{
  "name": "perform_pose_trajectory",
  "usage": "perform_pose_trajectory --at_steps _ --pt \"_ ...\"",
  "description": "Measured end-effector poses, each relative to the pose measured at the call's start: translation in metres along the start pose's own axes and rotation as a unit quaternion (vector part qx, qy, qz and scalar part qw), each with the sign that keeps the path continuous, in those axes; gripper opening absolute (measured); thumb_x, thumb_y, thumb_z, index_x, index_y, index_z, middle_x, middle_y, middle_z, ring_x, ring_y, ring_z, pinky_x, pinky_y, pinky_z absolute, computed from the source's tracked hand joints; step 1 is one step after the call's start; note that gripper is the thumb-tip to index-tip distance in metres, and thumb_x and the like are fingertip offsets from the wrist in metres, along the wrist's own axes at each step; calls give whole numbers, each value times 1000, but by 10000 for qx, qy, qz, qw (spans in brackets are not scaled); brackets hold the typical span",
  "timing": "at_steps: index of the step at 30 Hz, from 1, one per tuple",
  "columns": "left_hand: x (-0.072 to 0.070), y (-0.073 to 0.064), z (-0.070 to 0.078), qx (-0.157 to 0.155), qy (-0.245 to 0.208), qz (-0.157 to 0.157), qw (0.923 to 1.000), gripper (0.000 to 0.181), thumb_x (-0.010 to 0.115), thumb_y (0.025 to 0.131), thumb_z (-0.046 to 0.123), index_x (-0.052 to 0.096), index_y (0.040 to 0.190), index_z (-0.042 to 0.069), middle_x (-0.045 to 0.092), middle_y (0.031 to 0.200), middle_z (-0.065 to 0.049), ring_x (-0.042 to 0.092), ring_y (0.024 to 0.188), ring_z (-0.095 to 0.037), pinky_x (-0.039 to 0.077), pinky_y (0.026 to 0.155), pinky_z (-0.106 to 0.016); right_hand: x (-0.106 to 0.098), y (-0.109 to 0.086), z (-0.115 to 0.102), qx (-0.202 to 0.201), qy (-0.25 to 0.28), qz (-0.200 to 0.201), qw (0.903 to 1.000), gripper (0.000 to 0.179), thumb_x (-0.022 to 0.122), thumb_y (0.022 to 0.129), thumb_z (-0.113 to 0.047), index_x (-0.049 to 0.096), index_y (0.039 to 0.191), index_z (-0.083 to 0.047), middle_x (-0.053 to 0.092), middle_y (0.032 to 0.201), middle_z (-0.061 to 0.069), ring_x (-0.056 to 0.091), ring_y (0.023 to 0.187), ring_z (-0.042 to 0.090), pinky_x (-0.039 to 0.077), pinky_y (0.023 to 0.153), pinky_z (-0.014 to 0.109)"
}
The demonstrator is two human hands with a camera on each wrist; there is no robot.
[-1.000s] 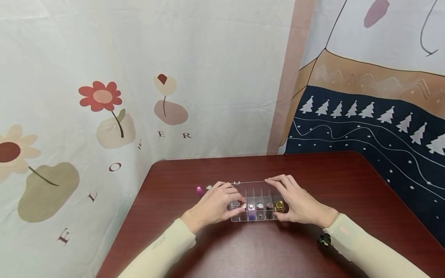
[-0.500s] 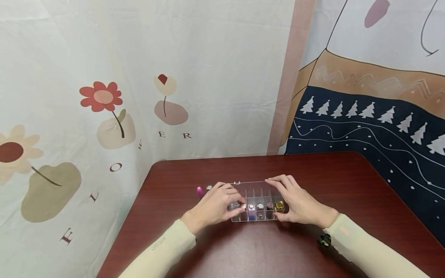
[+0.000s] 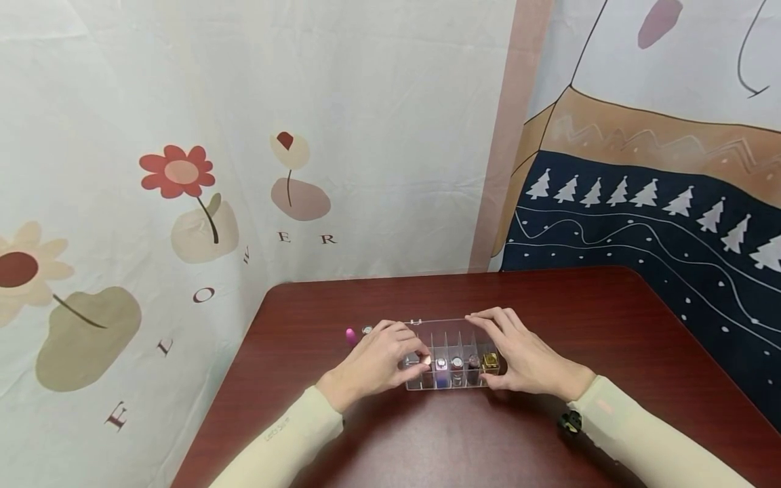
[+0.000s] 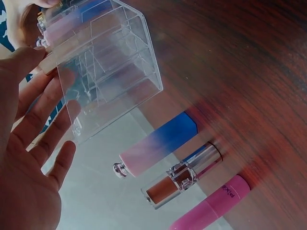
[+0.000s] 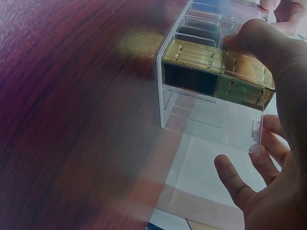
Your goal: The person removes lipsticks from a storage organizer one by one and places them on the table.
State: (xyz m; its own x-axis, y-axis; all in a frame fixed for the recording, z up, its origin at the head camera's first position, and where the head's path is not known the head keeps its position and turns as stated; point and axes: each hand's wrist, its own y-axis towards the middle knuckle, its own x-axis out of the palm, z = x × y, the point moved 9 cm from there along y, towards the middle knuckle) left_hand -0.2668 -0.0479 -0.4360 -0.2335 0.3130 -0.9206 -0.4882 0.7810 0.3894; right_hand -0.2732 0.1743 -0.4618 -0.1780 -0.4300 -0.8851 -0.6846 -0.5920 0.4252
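A clear divided lipstick organizer [image 3: 451,388] stands on the table, with several lipsticks upright in its front compartments. My left hand [image 3: 383,356] is at its left end, thumb and forefinger pinching the top of a beige lipstick [image 4: 53,61] in a front slot. My right hand [image 3: 526,354] grips the organizer's right end, thumb at the front and fingers at the back edge. Beside that thumb sits a square gold lipstick [image 5: 218,74]. A pink-to-blue lipstick [image 3: 441,371] and a silver-topped lipstick [image 3: 457,367] fill slots nearer the middle.
Left of the organizer stand a pink-to-blue lipstick [image 4: 158,144], a clear-cased lipstick with an orange-brown end [image 4: 182,175] and a pink tube [image 4: 213,203]. The reddish-brown table [image 3: 427,440] meets printed cloth hangings [image 3: 378,135] at its back edge.
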Motion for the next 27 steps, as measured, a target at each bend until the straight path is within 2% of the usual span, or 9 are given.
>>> perform_pose_trajectory --at_steps 5,13,20,27 --pt "-5 -1 2 96 -1 217 9997 16 89 105 39 87 115 27 86 110 14 78 109 -10 60 104 -36 0 1 0 6 -14 -14 10000 115 107 72 -35 52 170 -9 56 160 6 52 132 18 65 91 34" --pt "-6 -2 0 27 -289 101 9995 17 88 106 34 87 118 23 87 112 11 79 111 -12 62 105 -37 1 0 2 83 7 -93 9999 117 108 73 -36 49 172 -13 55 161 5 52 135 19 65 91 34" --pt "-9 -3 -1 8 -477 189 9987 15 88 105 29 87 118 20 86 107 10 73 100 -12 62 96 -34 1 -1 2 71 38 -89 9999 118 108 74 -35 49 173 -13 54 162 5 51 135 19 65 89 32" --pt "-13 -5 1 25 -542 317 9980 17 88 105 28 86 119 18 86 107 9 70 96 -12 62 94 -34 1 -1 1 17 38 -53 10000 116 108 74 -35 50 172 -11 55 161 6 51 134 18 65 88 32"
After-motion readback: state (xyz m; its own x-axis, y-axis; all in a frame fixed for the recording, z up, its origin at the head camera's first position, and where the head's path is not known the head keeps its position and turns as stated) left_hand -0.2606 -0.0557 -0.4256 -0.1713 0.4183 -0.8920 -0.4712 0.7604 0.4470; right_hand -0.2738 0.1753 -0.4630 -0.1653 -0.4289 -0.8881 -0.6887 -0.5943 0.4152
